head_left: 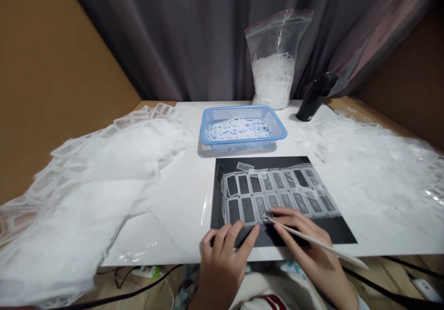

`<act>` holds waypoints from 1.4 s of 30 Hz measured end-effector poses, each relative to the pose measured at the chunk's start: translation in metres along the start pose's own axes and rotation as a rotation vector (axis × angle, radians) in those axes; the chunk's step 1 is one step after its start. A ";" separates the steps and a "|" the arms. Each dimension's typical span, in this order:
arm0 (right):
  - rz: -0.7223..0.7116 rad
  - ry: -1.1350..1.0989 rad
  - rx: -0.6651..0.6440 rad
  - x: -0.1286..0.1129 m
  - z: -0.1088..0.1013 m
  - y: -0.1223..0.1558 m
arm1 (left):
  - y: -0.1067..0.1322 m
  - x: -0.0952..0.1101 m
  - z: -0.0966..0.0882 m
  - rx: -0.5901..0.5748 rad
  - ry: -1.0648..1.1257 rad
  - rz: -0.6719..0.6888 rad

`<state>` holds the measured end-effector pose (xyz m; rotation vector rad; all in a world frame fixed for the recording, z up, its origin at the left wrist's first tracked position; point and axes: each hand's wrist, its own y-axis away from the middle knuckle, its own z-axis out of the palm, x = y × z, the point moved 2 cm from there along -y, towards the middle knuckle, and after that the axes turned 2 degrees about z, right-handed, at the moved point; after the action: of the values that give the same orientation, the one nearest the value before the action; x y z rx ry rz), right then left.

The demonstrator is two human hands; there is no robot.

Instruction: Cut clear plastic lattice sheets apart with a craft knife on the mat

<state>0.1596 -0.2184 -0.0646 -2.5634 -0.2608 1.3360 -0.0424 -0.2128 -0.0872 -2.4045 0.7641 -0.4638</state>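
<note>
My left hand (224, 257) rests with spread fingers at the near edge of a translucent plastic sheet (255, 186) that has two rows of framed rectangular windows. Between the fingers of my right hand (307, 243) is a slim white pointed tool (321, 243), perhaps tweezers. Its tip touches or hovers just over a near-row window; I cannot tell which. Several windows look dark, while others show a streaky clear film. Loose rectangular frame pieces (305, 191) lie on the sheet, and another small piece (245, 166) sits at its far edge. Beneath is a black mat (277, 240).
Behind the mat stands a blue basket (239, 141) holding many thin white frames. A zip bag (274, 79) of similar pieces and a black bottle (316, 97) are at the back. Stacked translucent sheets (104, 180) cover the left side; clear plastic pieces (378, 176) pile up right.
</note>
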 end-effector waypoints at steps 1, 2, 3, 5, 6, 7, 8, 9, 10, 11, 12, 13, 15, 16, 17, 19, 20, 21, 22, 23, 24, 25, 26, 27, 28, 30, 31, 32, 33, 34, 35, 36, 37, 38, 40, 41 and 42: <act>-0.007 -0.024 -0.027 -0.002 0.001 0.000 | -0.001 0.002 0.001 -0.011 -0.001 0.009; -0.012 -0.040 -0.044 -0.003 0.002 -0.001 | -0.002 0.004 0.003 -0.020 -0.004 0.012; -0.014 -0.052 -0.056 -0.003 0.002 -0.002 | -0.002 0.006 0.004 -0.028 -0.006 0.012; -0.018 -0.066 -0.069 -0.004 0.001 -0.003 | -0.002 0.008 0.005 -0.039 -0.012 0.007; -0.024 -0.070 -0.069 -0.005 0.001 -0.004 | -0.001 0.008 0.006 -0.038 -0.013 0.005; -0.030 -0.072 -0.068 -0.006 0.000 -0.004 | -0.001 0.009 0.006 -0.038 -0.014 0.004; -0.036 -0.071 -0.066 -0.006 0.000 -0.005 | 0.000 0.008 0.006 -0.043 -0.013 0.006; -0.043 -0.068 -0.064 -0.007 0.000 -0.005 | 0.000 0.008 0.006 -0.050 -0.013 0.006; -0.050 -0.064 -0.061 -0.008 0.000 -0.005 | 0.000 0.008 0.007 -0.057 -0.012 0.007; -0.055 -0.060 -0.061 -0.008 -0.001 -0.006 | 0.000 0.007 0.007 -0.064 -0.012 0.007; -0.061 -0.055 -0.063 -0.007 -0.001 -0.006 | 0.000 0.007 0.007 -0.069 -0.013 0.008; -0.068 -0.049 -0.066 -0.007 -0.001 -0.006 | 0.000 0.007 0.007 -0.074 -0.013 0.011; -0.093 -0.019 -0.078 -0.003 0.001 -0.006 | -0.001 0.006 0.007 -0.075 -0.014 0.015; -0.129 0.004 -0.079 -0.002 0.001 -0.005 | -0.002 0.006 0.006 -0.074 -0.014 0.017; -0.174 0.032 -0.074 0.000 0.003 -0.005 | -0.002 0.006 0.006 -0.075 -0.014 0.019; -0.269 0.108 -0.061 0.002 0.006 -0.003 | -0.003 0.006 0.005 -0.072 -0.013 0.021; -0.308 0.153 -0.057 0.003 0.007 -0.002 | -0.003 0.006 0.005 -0.073 -0.012 0.023; -0.329 0.198 -0.059 0.003 0.009 -0.001 | -0.003 0.006 0.005 -0.080 -0.010 0.021; -0.336 0.241 -0.065 0.004 0.009 0.000 | -0.003 0.006 0.005 -0.087 -0.008 0.018; -0.333 0.271 -0.048 0.004 0.009 0.000 | -0.003 0.006 0.005 -0.094 -0.002 0.014; -0.314 0.291 -0.017 0.004 0.007 0.000 | -0.003 0.007 0.005 -0.097 0.006 0.010; -0.275 0.299 0.048 0.005 0.003 0.000 | -0.003 0.007 0.004 -0.099 0.014 0.006; -0.217 0.305 0.139 0.007 -0.002 0.000 | -0.004 0.007 0.004 -0.096 0.022 0.002; -0.146 0.313 0.254 0.009 -0.009 0.000 | -0.004 0.007 0.004 -0.099 0.028 0.000; -0.070 0.331 0.375 0.012 -0.016 0.001 | -0.004 0.007 0.003 -0.103 0.031 -0.003; 0.057 0.388 0.548 0.017 -0.030 0.003 | -0.005 0.007 0.001 -0.125 0.028 -0.009; 0.092 0.409 0.587 0.020 -0.035 0.003 | -0.005 0.007 0.001 -0.138 0.026 -0.012; 0.109 0.412 0.587 0.021 -0.038 0.004 | -0.005 0.007 0.001 -0.144 0.024 -0.015; 0.110 0.390 0.570 0.023 -0.040 0.004 | -0.005 0.007 0.001 -0.144 0.022 -0.018; 0.107 0.348 0.533 0.023 -0.041 0.004 | -0.005 0.008 0.001 -0.131 0.021 -0.018; 0.096 0.295 0.491 0.024 -0.040 0.004 | -0.006 0.008 0.002 -0.110 0.021 -0.013; 0.080 0.241 0.438 0.023 -0.039 0.004 | -0.006 0.009 0.003 -0.081 0.022 -0.004; 0.060 0.194 0.374 0.022 -0.037 0.005 | -0.007 0.011 0.005 -0.054 0.024 0.010; 0.041 0.157 0.296 0.020 -0.034 0.005 | -0.008 0.012 0.006 -0.036 0.022 0.029; 0.006 0.108 0.132 0.017 -0.030 0.006 | -0.011 0.016 0.010 -0.043 0.003 0.064; -0.004 0.088 0.065 0.016 -0.028 0.006 | -0.013 0.017 0.012 -0.063 -0.013 0.077; -0.005 0.074 0.014 0.015 -0.027 0.006 | -0.015 0.019 0.013 -0.085 -0.030 0.089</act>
<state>0.1906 -0.2236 -0.0632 -2.5926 -0.2429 1.2333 -0.0154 -0.2091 -0.0859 -2.4379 0.8892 -0.3658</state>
